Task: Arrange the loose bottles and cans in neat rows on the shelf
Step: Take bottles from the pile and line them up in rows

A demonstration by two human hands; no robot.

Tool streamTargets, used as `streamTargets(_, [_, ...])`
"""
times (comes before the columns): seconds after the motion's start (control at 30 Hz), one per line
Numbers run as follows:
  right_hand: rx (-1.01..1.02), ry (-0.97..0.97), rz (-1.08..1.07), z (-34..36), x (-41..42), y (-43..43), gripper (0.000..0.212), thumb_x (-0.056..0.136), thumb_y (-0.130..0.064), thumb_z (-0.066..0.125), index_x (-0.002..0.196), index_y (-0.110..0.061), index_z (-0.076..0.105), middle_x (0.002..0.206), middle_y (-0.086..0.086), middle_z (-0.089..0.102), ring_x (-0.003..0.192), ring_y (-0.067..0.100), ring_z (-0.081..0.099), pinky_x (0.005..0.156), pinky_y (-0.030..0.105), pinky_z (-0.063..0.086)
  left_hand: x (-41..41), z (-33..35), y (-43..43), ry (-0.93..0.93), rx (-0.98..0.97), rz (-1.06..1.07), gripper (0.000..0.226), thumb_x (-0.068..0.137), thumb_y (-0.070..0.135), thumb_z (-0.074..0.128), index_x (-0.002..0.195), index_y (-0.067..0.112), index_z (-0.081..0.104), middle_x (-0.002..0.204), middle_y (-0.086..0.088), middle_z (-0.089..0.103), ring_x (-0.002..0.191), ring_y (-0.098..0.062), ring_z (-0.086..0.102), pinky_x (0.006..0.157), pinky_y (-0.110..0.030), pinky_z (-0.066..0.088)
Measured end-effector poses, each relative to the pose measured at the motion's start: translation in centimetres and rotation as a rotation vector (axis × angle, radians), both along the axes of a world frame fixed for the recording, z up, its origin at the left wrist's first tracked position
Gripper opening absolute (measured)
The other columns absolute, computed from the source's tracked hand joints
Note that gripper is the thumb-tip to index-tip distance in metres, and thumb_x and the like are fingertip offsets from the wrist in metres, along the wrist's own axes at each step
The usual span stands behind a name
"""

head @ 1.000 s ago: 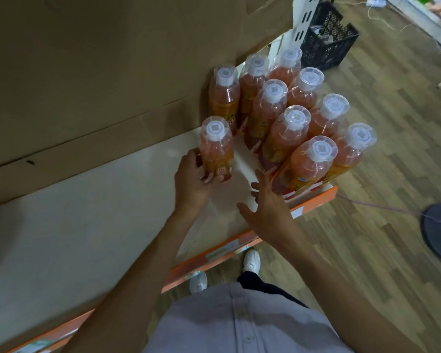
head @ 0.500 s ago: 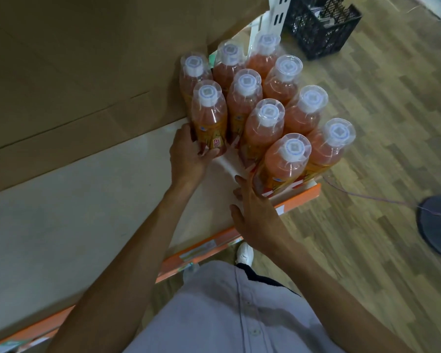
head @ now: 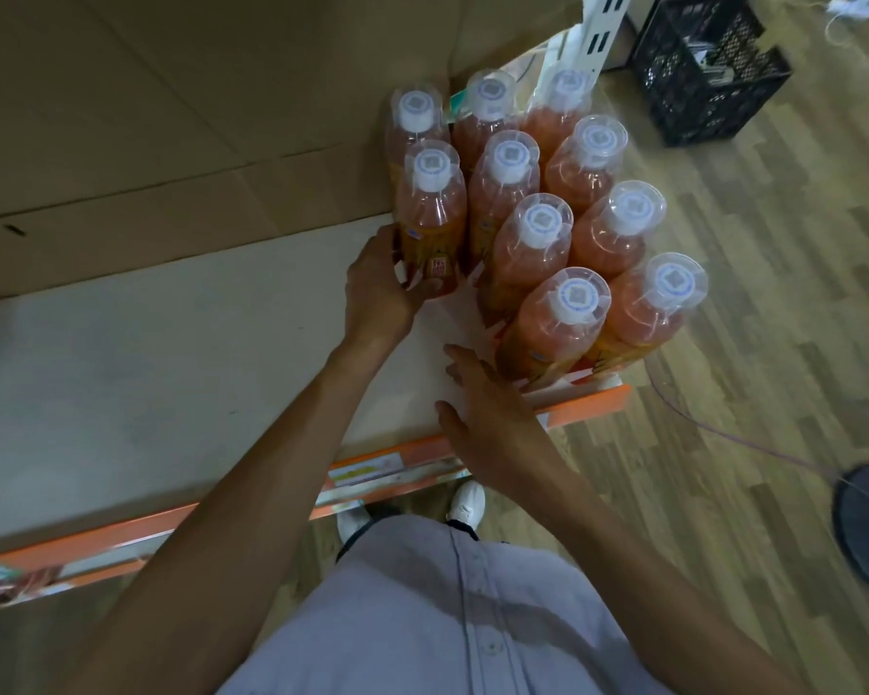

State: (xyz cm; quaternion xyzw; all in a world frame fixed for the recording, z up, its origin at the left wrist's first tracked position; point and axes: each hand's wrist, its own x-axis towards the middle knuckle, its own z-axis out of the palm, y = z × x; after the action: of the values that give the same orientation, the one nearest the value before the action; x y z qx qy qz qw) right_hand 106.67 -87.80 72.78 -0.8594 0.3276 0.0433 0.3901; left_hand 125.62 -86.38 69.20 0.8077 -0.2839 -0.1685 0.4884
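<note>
The left hand [head: 377, 288] wraps round the bottom of an upright bottle [head: 430, 213] on the shelf [head: 171, 353]. The rows [head: 593, 158] stand just to its right. The right hand [head: 487, 408] lies open, holding nothing, beside the front bottle [head: 553, 323].

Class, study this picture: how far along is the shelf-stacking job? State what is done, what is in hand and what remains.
Done: two rows of four orange drink bottles stand upright on the shelf. In hand: the left grip holds the third row's front bottle, behind which one more stands; the right grip lies open beside the rows. Left: that row is two short; no loose bottles show.
</note>
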Motion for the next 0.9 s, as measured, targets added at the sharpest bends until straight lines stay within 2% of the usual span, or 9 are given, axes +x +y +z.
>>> streamTargets(0.17, [0.011, -0.020, -0.026, -0.3, -1.4, 0.2, 0.057, 0.101, -0.022, 0.056, 0.152, -0.023, 0.030, 0.148, 0.004, 0.049, 0.135, 0.022, 0.049, 0.112, 0.037, 0.043, -0.1, -0.2, -0.3, -0.030, 0.022, -0.005, 0.071, 0.065, 0.034, 0.083, 0.128, 0.013, 0.056, 0.119, 0.000, 0.064, 0.109, -0.018, 0.063, 0.091, -0.044, 0.055])
streamTargets(0.27, [0.018, -0.016, -0.023, -0.1, -2.0, 0.5, 0.055, 0.101, -0.022, 0.055, 0.151, -0.024, 0.031, 0.151, 0.002, 0.046, 0.135, 0.022, 0.049, 0.111, 0.038, 0.045, -0.1, 0.0, -0.2, -0.021, 0.043, -0.012, 0.072, 0.068, 0.033, 0.083, 0.130, 0.012, 0.054, 0.120, 0.001, 0.063, 0.111, -0.018, 0.062, 0.093, -0.044, 0.054])
streamTargets(0.4, [0.002, -0.022, -0.012, 0.2, -2.3, 0.8, 0.058, 0.099, -0.024, 0.058, 0.151, -0.023, 0.031, 0.152, 0.003, 0.044, 0.133, 0.023, 0.049, 0.108, 0.036, 0.044, -0.8, 1.0, 1.2, -0.036, 0.187, -0.036, 0.090, 0.074, 0.038, 0.083, 0.148, 0.013, 0.037, 0.141, -0.009, 0.054, 0.124, -0.025, 0.056, 0.098, -0.046, 0.052])
streamTargets(0.47, [0.002, -0.039, -0.001, 0.1, -2.5, 1.0, 0.060, 0.097, -0.024, 0.061, 0.150, -0.022, 0.032, 0.150, 0.004, 0.046, 0.132, 0.023, 0.050, 0.106, 0.036, 0.044, -2.0, 2.0, 3.5, -0.053, 0.246, -0.041, 0.093, 0.079, 0.030, 0.082, 0.153, 0.015, 0.028, 0.149, -0.011, 0.046, 0.130, -0.027, 0.051, 0.103, -0.046, 0.048])
streamTargets(0.63, [0.027, -0.013, 0.065, 0.4, -2.3, 1.7, 0.062, 0.097, -0.026, 0.063, 0.150, -0.022, 0.032, 0.150, 0.003, 0.046, 0.133, 0.021, 0.048, 0.110, 0.037, 0.042, -6.7, 4.4, 11.8, -0.253, 0.452, -0.109, 0.086, 0.086, 0.025, 0.072, 0.155, 0.029, 0.021, 0.148, -0.004, 0.046, 0.125, -0.026, 0.054, 0.098, -0.040, 0.049])
streamTargets(0.73, [0.007, -0.015, 0.120, 0.6, -1.4, 2.4, 0.063, 0.096, -0.025, 0.064, 0.150, -0.020, 0.034, 0.148, 0.003, 0.048, 0.132, 0.022, 0.050, 0.109, 0.036, 0.043, -8.5, 4.2, 15.9, -0.242, 0.495, -0.112, 0.083, 0.088, 0.023, 0.070, 0.155, 0.031, 0.022, 0.151, 0.001, 0.042, 0.130, -0.023, 0.049, 0.100, -0.036, 0.046])
streamTargets(0.83, [-0.027, -0.003, 0.157, 0.9, -0.4, 3.8, 0.063, 0.095, -0.024, 0.065, 0.149, -0.022, 0.034, 0.145, 0.001, 0.049, 0.128, 0.020, 0.052, 0.103, 0.029, 0.042, -9.3, 3.8, 19.6, -0.205, 0.491, -0.076, 0.080, 0.089, 0.026, 0.068, 0.154, 0.034, 0.022, 0.155, 0.003, 0.036, 0.138, -0.021, 0.041, 0.107, -0.037, 0.041])
streamTargets(0.9, [-0.042, 0.016, 0.211, 0.9, 0.5, 5.3, 0.063, 0.095, -0.025, 0.065, 0.149, -0.023, 0.034, 0.145, 0.001, 0.048, 0.128, 0.020, 0.052, 0.102, 0.031, 0.041, -9.5, 3.8, 22.1, -0.175, 0.478, -0.027, 0.074, 0.092, 0.031, 0.064, 0.154, 0.035, 0.023, 0.159, 0.004, 0.030, 0.143, -0.019, 0.034, 0.110, -0.037, 0.037])
